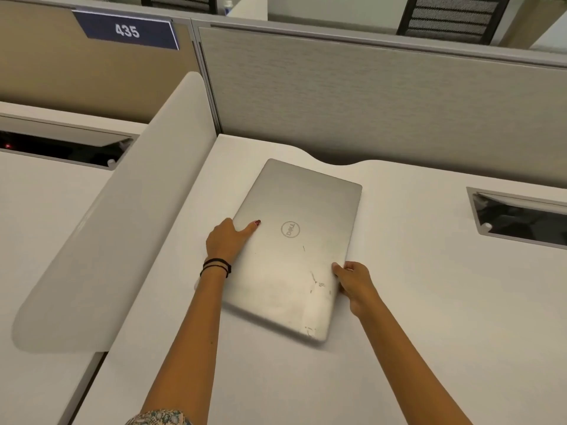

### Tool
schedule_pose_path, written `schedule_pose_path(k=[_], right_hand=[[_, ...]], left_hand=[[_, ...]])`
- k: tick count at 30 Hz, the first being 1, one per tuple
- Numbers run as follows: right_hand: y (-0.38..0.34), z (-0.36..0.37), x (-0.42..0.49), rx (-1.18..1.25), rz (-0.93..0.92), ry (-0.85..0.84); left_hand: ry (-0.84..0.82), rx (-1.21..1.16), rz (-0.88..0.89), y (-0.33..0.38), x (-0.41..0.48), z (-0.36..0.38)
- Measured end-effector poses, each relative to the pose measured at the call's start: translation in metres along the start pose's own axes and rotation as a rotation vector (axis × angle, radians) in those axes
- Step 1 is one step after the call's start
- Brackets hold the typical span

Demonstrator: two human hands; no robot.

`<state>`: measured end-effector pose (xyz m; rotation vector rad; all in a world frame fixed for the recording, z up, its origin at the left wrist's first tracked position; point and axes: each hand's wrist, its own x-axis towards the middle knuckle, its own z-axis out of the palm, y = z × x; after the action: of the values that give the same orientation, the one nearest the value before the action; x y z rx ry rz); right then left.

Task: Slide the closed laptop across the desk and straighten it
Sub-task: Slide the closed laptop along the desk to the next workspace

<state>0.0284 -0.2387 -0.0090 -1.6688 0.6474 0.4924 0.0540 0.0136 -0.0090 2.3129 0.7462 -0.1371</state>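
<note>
A closed silver laptop (pixel 296 250) lies on the white desk (pixel 414 302), turned askew with its long side running away from me and its far end near the desk's back edge. Its lid has a round logo and scuff marks near the front corner. My left hand (pixel 225 242) grips the laptop's left long edge, thumb resting on the lid. My right hand (pixel 352 282) holds the right long edge near the front, thumb on top and fingers under or beside the edge.
A frosted curved divider (pixel 122 228) stands along the desk's left side. A grey cubicle panel (pixel 368 96) rises behind the desk. An open cable hatch (pixel 521 219) is set in the desk at the right. Another desk lies to the left.
</note>
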Motion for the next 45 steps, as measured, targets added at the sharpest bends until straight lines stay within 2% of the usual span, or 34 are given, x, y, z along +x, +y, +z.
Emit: schedule_pose_path(k=[4,14,27,33,39,45], right_hand=[[0.002,-0.015,-0.002,0.084,0.054,0.021],[0.023,-0.073,-0.022,-0.025,-0.087,0.262],[0.084,-0.129,-0.086,-0.133,-0.12,0.279],[0.116,-0.166,-0.103,0.034,-0.123,0.295],[0.139,-0.22,-0.111,0.123,-0.078,0.371],[0.167,-0.292,-0.119,0.063,-0.086,0.443]], left_hand=[[0.01,-0.133,0.005,-0.004,-0.036,0.012],[-0.048,-0.462,-0.039,-0.006,-0.132,0.056],[-0.002,-0.562,-0.049,-0.031,-0.252,0.082],[0.056,-0.539,0.024,-0.029,-0.299,0.099],[-0.014,-0.518,0.123,-0.002,-0.331,0.121],[-0.085,-0.511,0.13,0.029,-0.378,0.167]])
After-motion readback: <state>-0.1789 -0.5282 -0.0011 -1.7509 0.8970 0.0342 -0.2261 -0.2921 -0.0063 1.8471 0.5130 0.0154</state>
